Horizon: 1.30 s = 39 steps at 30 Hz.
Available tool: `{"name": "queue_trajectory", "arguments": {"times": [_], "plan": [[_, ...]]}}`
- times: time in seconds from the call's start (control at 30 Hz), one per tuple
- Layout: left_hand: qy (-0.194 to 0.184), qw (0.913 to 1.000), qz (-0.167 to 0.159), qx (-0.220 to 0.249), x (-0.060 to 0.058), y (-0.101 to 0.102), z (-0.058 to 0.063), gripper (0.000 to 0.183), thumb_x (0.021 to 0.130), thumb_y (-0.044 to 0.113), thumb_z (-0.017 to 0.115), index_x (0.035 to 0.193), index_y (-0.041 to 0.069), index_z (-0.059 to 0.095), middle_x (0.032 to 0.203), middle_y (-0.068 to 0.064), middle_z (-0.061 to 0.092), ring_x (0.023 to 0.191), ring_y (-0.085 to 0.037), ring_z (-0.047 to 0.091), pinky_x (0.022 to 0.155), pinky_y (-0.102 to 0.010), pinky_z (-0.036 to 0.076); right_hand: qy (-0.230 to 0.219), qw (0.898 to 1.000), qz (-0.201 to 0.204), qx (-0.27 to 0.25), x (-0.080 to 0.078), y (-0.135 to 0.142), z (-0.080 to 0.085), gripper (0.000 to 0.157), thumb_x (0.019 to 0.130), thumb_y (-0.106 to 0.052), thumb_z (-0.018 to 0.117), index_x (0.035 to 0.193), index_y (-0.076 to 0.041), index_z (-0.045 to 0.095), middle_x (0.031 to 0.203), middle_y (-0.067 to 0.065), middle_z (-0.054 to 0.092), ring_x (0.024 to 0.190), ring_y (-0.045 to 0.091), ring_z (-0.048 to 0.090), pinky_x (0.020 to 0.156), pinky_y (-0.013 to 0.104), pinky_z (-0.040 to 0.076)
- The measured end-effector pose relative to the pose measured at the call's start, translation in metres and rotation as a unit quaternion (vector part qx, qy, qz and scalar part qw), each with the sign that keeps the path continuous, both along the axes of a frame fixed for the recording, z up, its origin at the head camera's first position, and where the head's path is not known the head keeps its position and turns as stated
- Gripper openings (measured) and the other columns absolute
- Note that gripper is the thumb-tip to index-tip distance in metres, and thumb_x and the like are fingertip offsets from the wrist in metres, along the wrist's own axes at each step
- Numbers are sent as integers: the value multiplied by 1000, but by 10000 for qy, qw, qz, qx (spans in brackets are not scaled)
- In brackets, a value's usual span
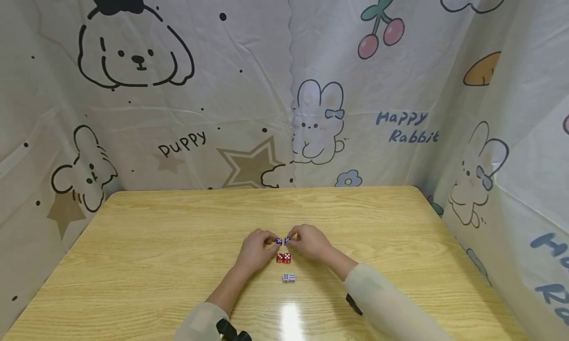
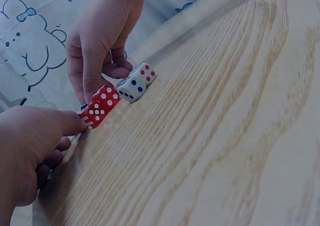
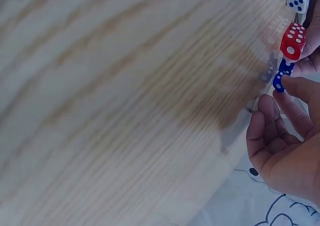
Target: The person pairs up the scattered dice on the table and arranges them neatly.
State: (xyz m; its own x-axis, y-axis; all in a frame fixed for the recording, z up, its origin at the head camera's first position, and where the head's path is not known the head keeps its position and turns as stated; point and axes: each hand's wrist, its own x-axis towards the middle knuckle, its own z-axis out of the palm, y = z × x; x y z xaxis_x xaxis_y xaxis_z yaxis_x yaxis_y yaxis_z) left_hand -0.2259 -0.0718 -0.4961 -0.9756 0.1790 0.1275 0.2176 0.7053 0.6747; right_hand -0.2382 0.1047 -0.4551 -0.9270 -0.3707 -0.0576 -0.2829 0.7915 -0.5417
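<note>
Two blue dice lie a small gap apart near the middle of the table. My left hand [image 1: 258, 249] pinches the left blue die [image 1: 279, 241] between thumb and finger. From the other side, my right hand [image 1: 311, 241] pinches the right blue die [image 1: 287, 240]; the right wrist view shows its thumb on that blue die [image 3: 279, 82], other fingers curled. Nearer to me, two red dice [image 1: 283, 258] sit side by side. Closer still is a side-by-side pair of white dice [image 1: 289, 278] with coloured dots. In the left wrist view the red dice [image 2: 101, 106] hide most of the blue ones.
The wooden table [image 1: 155, 247] has its far edge against a hanging cloth [image 1: 249, 84] printed with cartoon animals. That cloth also hangs along both sides. A bright light reflection lies on the wood in front of the white dice.
</note>
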Motion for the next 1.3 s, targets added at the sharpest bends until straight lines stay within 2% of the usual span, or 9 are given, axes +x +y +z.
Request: {"name": "queue_trajectory", "arguments": {"times": [0.5,0.8,1.03,1.3], "plan": [[78,10000,15,1,0,1,-1,17,82,21,69,96,10,69,85,0,58,79,-13,51,76,-33,40,-1,9999,92,-60,1,-4,-1,18,88,-19,63,100,-7,68,69,-2,53,53,8,43,47,21,34],[366,9993,-73,14,5,0,3,15,82,18,68,93,7,68,83,-1,56,75,-12,48,71,-32,38,-20,9999,111,-49,1,-6,-1,18,88,-19,62,100,-7,68,64,-2,51,50,8,41,45,21,32],[-6,10000,3,20,2,1,1,17,83,20,68,96,10,68,87,0,57,81,-14,51,76,-34,41,-71,9999,50,-110,1,-5,-2,20,88,-19,63,103,-7,67,64,-2,51,51,9,42,45,21,33],[-187,9998,-69,94,1,0,1,24,82,23,69,102,10,67,90,-1,58,83,-14,52,74,-31,44,-201,9997,-60,-122,1,-2,1,25,87,-22,64,107,-7,65,68,-2,54,54,10,46,48,23,38]]}}
